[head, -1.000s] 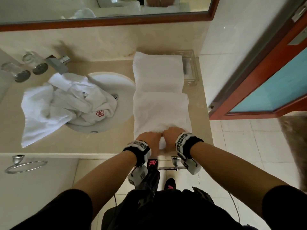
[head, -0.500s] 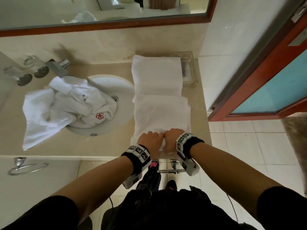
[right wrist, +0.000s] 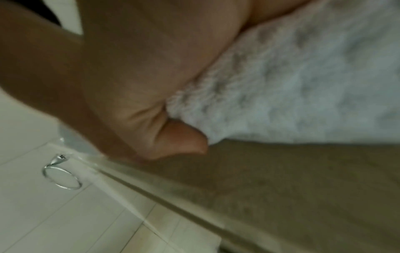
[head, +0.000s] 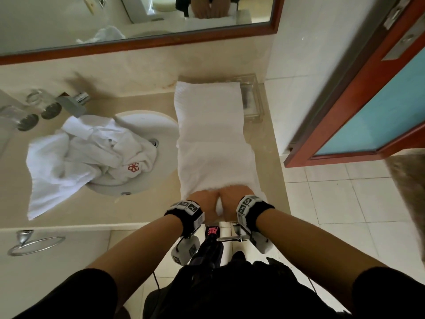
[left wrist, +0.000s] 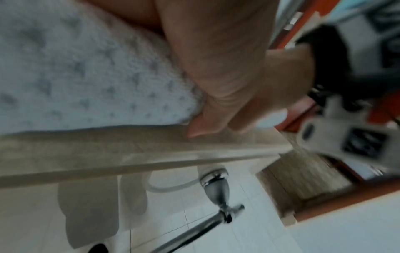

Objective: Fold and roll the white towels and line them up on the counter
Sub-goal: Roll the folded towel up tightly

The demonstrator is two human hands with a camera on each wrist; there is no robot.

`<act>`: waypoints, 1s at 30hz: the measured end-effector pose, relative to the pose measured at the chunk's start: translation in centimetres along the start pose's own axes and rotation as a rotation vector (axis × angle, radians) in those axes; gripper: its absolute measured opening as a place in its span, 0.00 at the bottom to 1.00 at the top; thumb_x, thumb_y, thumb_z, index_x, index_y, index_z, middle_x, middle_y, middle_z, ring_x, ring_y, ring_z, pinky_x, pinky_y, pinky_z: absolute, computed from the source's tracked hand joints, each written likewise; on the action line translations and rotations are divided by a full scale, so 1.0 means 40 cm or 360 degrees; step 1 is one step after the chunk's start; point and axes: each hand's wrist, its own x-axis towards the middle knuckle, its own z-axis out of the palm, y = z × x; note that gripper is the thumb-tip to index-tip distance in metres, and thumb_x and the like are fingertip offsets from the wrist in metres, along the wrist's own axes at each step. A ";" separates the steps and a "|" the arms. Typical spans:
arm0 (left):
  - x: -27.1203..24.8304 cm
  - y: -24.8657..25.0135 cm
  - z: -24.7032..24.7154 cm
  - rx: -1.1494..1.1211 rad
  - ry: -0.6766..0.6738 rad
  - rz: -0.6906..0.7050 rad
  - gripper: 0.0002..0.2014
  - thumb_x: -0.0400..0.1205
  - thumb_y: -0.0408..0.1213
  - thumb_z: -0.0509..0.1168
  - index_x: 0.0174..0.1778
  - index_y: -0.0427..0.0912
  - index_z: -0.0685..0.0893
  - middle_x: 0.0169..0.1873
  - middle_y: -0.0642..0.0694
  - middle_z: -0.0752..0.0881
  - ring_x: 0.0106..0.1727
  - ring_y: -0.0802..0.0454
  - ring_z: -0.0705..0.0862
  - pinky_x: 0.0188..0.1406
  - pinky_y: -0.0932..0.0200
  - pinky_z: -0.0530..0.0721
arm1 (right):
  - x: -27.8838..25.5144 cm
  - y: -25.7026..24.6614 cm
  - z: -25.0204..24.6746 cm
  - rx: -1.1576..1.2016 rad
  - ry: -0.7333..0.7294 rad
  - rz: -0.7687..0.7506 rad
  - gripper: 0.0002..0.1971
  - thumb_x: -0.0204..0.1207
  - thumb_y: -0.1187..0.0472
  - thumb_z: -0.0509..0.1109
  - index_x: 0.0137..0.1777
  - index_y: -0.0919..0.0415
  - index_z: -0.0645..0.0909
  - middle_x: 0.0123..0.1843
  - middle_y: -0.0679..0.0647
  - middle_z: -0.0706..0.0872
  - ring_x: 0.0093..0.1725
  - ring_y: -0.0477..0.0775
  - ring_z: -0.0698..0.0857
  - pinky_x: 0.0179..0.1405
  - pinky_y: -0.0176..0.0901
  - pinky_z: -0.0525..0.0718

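Note:
A long folded white towel (head: 213,143) lies on the beige counter (head: 69,210), running from the back wall to the front edge. Its near end is turned up into a small roll. My left hand (head: 203,201) and right hand (head: 234,199) sit side by side on that roll, fingers curled over it and hidden in the cloth. In the left wrist view the terry towel (left wrist: 86,77) bulges above the counter edge with my thumb (left wrist: 203,123) under it. In the right wrist view the thumb (right wrist: 184,137) is tucked under the towel (right wrist: 303,85).
A heap of crumpled white towels (head: 87,157), one with a red logo, fills the sink (head: 147,187) to the left. Two glasses (head: 34,97) and a faucet (head: 73,102) stand behind it. A clear tray (head: 251,100) is at the back right. A door (head: 368,100) is open on the right.
Both hands stay on the towel's near end and their fingers have curled deeper into the cloth, turning the roll slightly away from me. The heap in the sink has not moved.

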 end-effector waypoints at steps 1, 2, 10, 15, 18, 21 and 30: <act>-0.007 0.003 0.003 0.0030 0.0025 0.0009 0.20 0.77 0.55 0.68 0.63 0.50 0.82 0.56 0.48 0.88 0.56 0.46 0.87 0.53 0.54 0.83 | 0.000 0.003 -0.008 -0.0012 -0.0064 -0.0024 0.14 0.68 0.44 0.71 0.50 0.48 0.83 0.48 0.45 0.86 0.49 0.53 0.87 0.45 0.40 0.77; -0.014 0.004 0.005 0.0041 0.0062 -0.0004 0.22 0.78 0.55 0.68 0.65 0.49 0.80 0.57 0.48 0.87 0.56 0.46 0.86 0.53 0.53 0.83 | 0.000 0.005 -0.018 -0.0003 -0.0117 -0.0035 0.12 0.67 0.45 0.71 0.47 0.47 0.80 0.46 0.46 0.85 0.47 0.54 0.87 0.44 0.40 0.78; -0.053 0.004 0.008 -0.0059 0.0042 -0.0044 0.24 0.70 0.46 0.72 0.63 0.53 0.77 0.41 0.51 0.88 0.41 0.47 0.87 0.43 0.52 0.88 | 0.010 -0.007 -0.054 0.0023 -0.0467 -0.0074 0.28 0.50 0.49 0.76 0.54 0.49 0.79 0.39 0.52 0.89 0.39 0.56 0.88 0.44 0.52 0.90; -0.019 -0.012 -0.031 -0.0017 -0.0160 0.0001 0.19 0.71 0.46 0.74 0.57 0.46 0.82 0.47 0.47 0.88 0.45 0.45 0.87 0.44 0.54 0.85 | -0.023 -0.018 -0.014 -0.0264 -0.0019 -0.0025 0.27 0.64 0.47 0.77 0.62 0.52 0.75 0.54 0.52 0.83 0.54 0.56 0.84 0.53 0.51 0.80; -0.016 -0.007 -0.030 0.0034 -0.0205 0.0025 0.19 0.71 0.45 0.75 0.56 0.45 0.84 0.48 0.46 0.89 0.46 0.44 0.88 0.47 0.52 0.87 | -0.021 -0.019 -0.007 -0.0251 -0.0064 0.0012 0.26 0.62 0.52 0.80 0.60 0.53 0.79 0.52 0.51 0.87 0.50 0.56 0.87 0.49 0.47 0.82; -0.028 -0.003 -0.012 0.0011 -0.0114 -0.0008 0.20 0.72 0.49 0.72 0.59 0.47 0.82 0.48 0.47 0.89 0.47 0.45 0.88 0.47 0.51 0.88 | -0.012 -0.018 -0.019 -0.0244 -0.0163 -0.0010 0.19 0.59 0.48 0.79 0.50 0.49 0.84 0.45 0.48 0.89 0.43 0.52 0.89 0.40 0.40 0.81; -0.043 -0.019 -0.004 -0.0065 0.0056 -0.0023 0.18 0.73 0.49 0.70 0.56 0.47 0.79 0.42 0.48 0.86 0.39 0.46 0.84 0.38 0.56 0.80 | 0.038 -0.020 -0.084 -0.0129 -0.0589 -0.0038 0.17 0.45 0.55 0.76 0.37 0.57 0.87 0.34 0.55 0.90 0.33 0.56 0.90 0.34 0.50 0.90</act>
